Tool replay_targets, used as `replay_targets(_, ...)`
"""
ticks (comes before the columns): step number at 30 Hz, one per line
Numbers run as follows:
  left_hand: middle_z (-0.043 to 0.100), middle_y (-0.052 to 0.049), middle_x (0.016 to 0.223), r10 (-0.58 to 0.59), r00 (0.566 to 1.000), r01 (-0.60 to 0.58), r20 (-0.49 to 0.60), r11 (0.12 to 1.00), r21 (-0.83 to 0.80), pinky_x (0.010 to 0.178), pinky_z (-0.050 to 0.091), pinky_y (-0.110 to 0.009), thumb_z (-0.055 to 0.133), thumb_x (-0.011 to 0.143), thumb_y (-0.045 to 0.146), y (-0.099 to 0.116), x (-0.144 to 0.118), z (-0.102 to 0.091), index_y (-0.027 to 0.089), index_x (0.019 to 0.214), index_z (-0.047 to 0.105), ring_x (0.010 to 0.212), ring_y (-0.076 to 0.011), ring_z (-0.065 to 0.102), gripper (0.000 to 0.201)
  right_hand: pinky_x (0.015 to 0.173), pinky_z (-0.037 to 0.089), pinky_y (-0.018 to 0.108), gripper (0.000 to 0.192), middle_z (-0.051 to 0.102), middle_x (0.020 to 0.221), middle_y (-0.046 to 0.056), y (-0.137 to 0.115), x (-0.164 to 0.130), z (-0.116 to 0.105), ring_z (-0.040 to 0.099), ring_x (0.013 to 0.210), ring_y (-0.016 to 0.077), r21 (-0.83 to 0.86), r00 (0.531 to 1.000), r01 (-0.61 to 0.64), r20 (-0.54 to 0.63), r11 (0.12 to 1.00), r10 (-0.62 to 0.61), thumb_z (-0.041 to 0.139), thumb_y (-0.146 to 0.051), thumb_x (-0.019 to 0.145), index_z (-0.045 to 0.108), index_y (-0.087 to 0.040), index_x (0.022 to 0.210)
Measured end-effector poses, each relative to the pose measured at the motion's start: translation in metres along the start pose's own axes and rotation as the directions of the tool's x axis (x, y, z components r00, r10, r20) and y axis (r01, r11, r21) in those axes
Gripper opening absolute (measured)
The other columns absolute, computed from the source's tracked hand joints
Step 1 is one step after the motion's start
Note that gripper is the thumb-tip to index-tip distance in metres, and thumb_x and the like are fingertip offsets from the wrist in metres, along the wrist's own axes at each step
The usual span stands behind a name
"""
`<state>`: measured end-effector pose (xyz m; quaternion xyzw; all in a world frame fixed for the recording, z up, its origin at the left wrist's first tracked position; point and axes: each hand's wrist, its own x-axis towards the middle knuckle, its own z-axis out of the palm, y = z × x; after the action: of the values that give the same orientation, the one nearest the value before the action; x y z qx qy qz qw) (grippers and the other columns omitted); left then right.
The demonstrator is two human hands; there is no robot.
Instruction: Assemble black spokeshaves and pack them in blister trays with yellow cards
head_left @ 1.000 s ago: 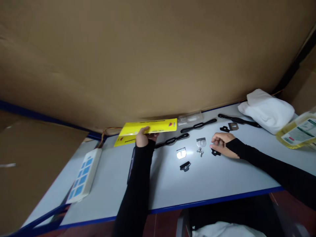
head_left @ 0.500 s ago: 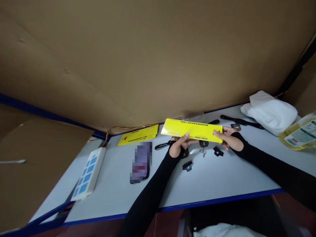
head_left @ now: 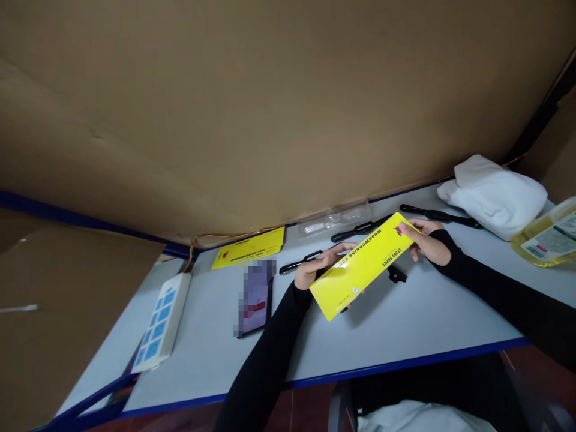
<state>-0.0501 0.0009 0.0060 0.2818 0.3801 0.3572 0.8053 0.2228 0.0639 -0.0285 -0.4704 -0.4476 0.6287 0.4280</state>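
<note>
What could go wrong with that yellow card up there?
The right hand pinches the yellow card at one end; the left hand is partly hidden behind it, so the card might slip. The black piece near its edge could get knocked. The left sleeve is close to the phone and might bump it.

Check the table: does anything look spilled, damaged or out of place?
Nothing looks spilled or damaged. The phone looks odd: blocky pixels cover its face, left of the left hand. The yellow card slants, but the left hand and right hand hold it so; it hides part of the table.
</note>
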Motion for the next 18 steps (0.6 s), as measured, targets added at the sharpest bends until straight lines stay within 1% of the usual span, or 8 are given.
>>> replay_targets(3, 0.075, -0.019, 0.106, -0.123, 0.99, 0.119, 0.072, 0.991, 0.062, 0.072, 0.062, -0.055, 0.087, 0.064, 0.037, 0.002, -0.003, 0.002, 0.019, 0.132, 0.062, 0.087, -0.0451, 0.077, 0.075, 0.031, 0.049, 0.022, 0.064, 0.078, 0.091, 0.012, 0.0, -0.005, 0.006, 0.063, 0.052, 0.0128, -0.023, 0.998, 0.017, 0.066, 1.0, -0.015, 0.084, -0.074, 0.063, 0.071, -0.017, 0.089)
replay_targets(5, 0.076, -0.02, 0.107, -0.157, 0.983, 0.145, 0.1, 0.982, 0.117, 0.073, 0.063, -0.053, 0.088, 0.067, 0.031, 0.001, -0.003, 0.002, 0.019, 0.133, 0.065, 0.089, -0.0439, 0.077, 0.07, 0.032, 0.05, 0.023, 0.063, 0.078, 0.087, 0.01, 0.001, -0.008, 0.009, 0.063, 0.051, 0.0129, -0.045, 0.995, 0.039, 0.099, 0.998, -0.035, 0.082, -0.074, 0.067, 0.071, -0.017, 0.09)
replay_targets(7, 0.076, -0.019, 0.108, -0.149, 0.984, 0.131, 0.101, 0.977, 0.166, 0.072, 0.064, -0.049, 0.087, 0.071, 0.028, -0.003, -0.001, 0.001, 0.019, 0.131, 0.067, 0.088, -0.0408, 0.077, 0.064, 0.033, 0.051, 0.023, 0.06, 0.078, 0.085, 0.009, 0.003, -0.01, 0.011, 0.062, 0.048, 0.0122, -0.061, 0.992, 0.062, 0.114, 0.996, -0.055, 0.08, -0.073, 0.07, 0.07, -0.017, 0.089)
replay_targets(10, 0.077, -0.017, 0.11, -0.143, 0.987, 0.124, 0.069, 0.967, 0.225, 0.068, 0.065, -0.045, 0.084, 0.078, 0.03, -0.007, 0.002, -0.001, 0.022, 0.131, 0.068, 0.082, -0.0354, 0.078, 0.055, 0.033, 0.053, 0.024, 0.058, 0.077, 0.085, 0.009, 0.004, -0.011, 0.01, 0.061, 0.046, 0.0112, -0.086, 0.992, 0.071, 0.11, 0.994, -0.061, 0.081, -0.071, 0.07, 0.07, -0.017, 0.087)
replay_targets(14, 0.076, -0.017, 0.115, -0.162, 0.985, 0.139, 0.062, 0.952, 0.273, 0.068, 0.065, -0.043, 0.085, 0.079, 0.032, -0.009, 0.003, -0.004, 0.024, 0.135, 0.066, 0.083, -0.035, 0.078, 0.06, 0.032, 0.051, 0.023, 0.055, 0.077, 0.087, 0.01, 0.004, -0.01, 0.009, 0.061, 0.048, 0.0114, -0.096, 0.995, 0.051, 0.094, 0.994, -0.042, 0.084, -0.067, 0.067, 0.07, -0.017, 0.084)
replay_targets(18, 0.076, -0.017, 0.117, -0.156, 0.986, 0.13, 0.063, 0.944, 0.302, 0.068, 0.064, -0.043, 0.086, 0.078, 0.033, -0.01, 0.004, -0.007, 0.024, 0.135, 0.066, 0.081, -0.0349, 0.078, 0.061, 0.032, 0.052, 0.023, 0.057, 0.078, 0.088, 0.011, 0.004, -0.01, 0.009, 0.062, 0.049, 0.012, -0.068, 0.998, 0.041, 0.06, 0.997, -0.037, 0.088, -0.067, 0.062, 0.067, -0.018, 0.083)
